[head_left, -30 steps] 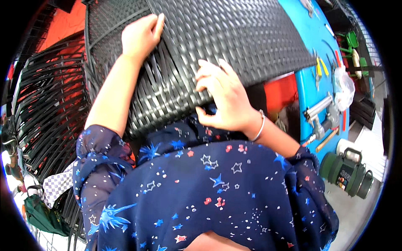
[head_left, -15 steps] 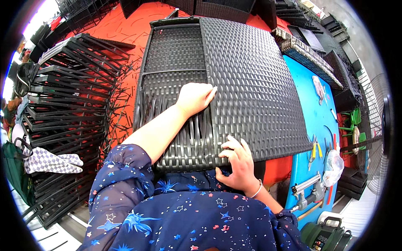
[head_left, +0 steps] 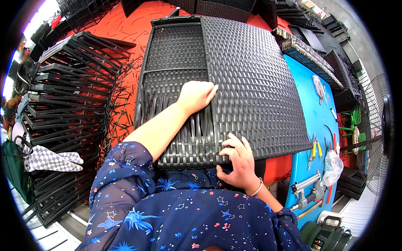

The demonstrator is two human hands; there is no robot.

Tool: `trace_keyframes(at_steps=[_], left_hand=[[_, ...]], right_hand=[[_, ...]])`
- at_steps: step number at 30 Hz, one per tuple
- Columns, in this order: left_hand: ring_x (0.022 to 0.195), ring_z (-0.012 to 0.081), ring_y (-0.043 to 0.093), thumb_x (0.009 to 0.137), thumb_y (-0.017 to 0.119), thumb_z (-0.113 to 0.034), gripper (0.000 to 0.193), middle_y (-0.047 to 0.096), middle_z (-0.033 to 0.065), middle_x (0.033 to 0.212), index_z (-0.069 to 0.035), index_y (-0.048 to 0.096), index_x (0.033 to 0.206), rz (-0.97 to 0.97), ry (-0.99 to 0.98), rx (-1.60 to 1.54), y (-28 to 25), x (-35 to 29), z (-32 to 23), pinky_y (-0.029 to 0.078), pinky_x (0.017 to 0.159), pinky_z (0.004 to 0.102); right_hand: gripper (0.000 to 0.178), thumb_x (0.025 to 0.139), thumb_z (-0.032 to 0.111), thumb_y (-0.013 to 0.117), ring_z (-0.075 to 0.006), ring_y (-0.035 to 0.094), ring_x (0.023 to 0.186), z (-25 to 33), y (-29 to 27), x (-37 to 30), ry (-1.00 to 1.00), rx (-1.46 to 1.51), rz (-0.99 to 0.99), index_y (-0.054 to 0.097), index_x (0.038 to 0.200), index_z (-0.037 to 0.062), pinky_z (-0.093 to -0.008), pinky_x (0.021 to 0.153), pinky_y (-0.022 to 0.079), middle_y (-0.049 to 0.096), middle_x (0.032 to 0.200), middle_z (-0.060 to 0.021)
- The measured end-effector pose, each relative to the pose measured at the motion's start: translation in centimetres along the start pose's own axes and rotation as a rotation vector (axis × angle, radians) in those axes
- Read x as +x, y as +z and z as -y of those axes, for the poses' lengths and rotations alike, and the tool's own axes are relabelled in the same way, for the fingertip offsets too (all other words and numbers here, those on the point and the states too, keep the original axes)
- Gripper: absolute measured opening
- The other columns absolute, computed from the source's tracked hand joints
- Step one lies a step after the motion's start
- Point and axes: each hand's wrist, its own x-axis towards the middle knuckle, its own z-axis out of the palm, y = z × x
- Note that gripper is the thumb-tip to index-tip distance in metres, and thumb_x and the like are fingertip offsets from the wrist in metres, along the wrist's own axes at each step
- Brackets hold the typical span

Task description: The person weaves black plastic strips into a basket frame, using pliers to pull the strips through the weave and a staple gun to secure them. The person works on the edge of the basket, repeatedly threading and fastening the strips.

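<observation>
Black woven piece (head_left: 255,92) directly before the person, near edge by the lap. Left hand (head_left: 196,97) curled into a fist at the seam beside loose strands (head_left: 157,102); whether it grips one, cannot tell. Right hand (head_left: 239,161) at the near edge, fingers bent, thumb apart. Left forearm hides some weave. Left side: stacked black frames (head_left: 73,106), checkered cloth (head_left: 52,160). Red floor (head_left: 106,23) littered with black scraps (head_left: 119,111). Right: blue table (head_left: 299,79) with yellow-handled pliers (head_left: 317,149), clear plastic bag (head_left: 333,165), contents unclear.

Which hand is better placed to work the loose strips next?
Likely the left hand: it's closed right beside the loose strips. The right hand sits farther right, at the near edge of the woven panel.
</observation>
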Motion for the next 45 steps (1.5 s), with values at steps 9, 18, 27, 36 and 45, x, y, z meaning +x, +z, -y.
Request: trace_keyframes(at_steps=[9,18,27,36,45], left_hand=[[0.054,0.0316,0.058,0.09,0.06,-0.024,0.035,0.056,0.0129,0.059,-0.008,0.053,0.06,-0.004,0.01,-0.01,0.0,0.0,0.1,0.045,0.051,0.0404],[0.054,0.0318,0.057,0.09,0.06,-0.024,0.034,0.055,0.0131,0.06,-0.007,0.054,0.062,-0.014,0.023,-0.021,0.1,0.0,0.2,0.045,0.051,0.0408],[0.051,0.0218,0.052,0.094,0.059,-0.03,0.039,0.054,0.0073,0.058,-0.002,0.057,0.066,0.211,-0.203,-0.415,0.4,0.3,2.1,0.04,0.051,0.0354],[0.056,0.0033,0.038,0.095,0.062,-0.033,0.046,0.044,-0.0059,0.057,-0.002,0.054,0.062,0.587,-0.648,-0.868,-2.8,1.5,1.9,0.034,0.051,0.025],[0.056,0.0042,0.037,0.094,0.064,-0.03,0.047,0.04,-0.0041,0.055,0.0,0.051,0.059,0.271,-0.409,-0.685,-0.8,0.9,0.9,0.034,0.05,0.0272]], right_hand=[[0.036,0.064,0.015,0.073,-0.0351,0.053,0.121,0.0,0.0,0.1,0.0,0.004,-0.003,0.055,0.096,0.0124,-0.0576,0.102,0.035,0.055,0.111,-0.0082],[0.036,0.064,0.015,0.073,-0.0343,0.053,0.121,0.0,0.1,0.1,-0.002,0.006,-0.013,0.055,0.095,0.0124,-0.0574,0.102,0.034,0.056,0.111,-0.0078],[0.036,0.064,0.016,0.073,-0.0307,0.05,0.125,-0.1,0.0,-0.1,0.022,0.009,-0.005,0.056,0.096,0.0138,-0.0528,0.105,0.033,0.056,0.113,-0.0052],[0.036,0.065,0.018,0.073,-0.0322,0.049,0.126,-0.3,-0.5,0.0,0.041,0.042,0.045,0.056,0.096,0.012,-0.0499,0.108,0.028,0.055,0.114,-0.0065],[0.042,0.082,0.03,0.067,-0.0293,0.036,0.135,-0.3,-1.7,2.0,0.033,0.058,0.243,0.059,0.117,0.007,-0.0502,0.113,0.019,0.05,0.133,-0.0092]])
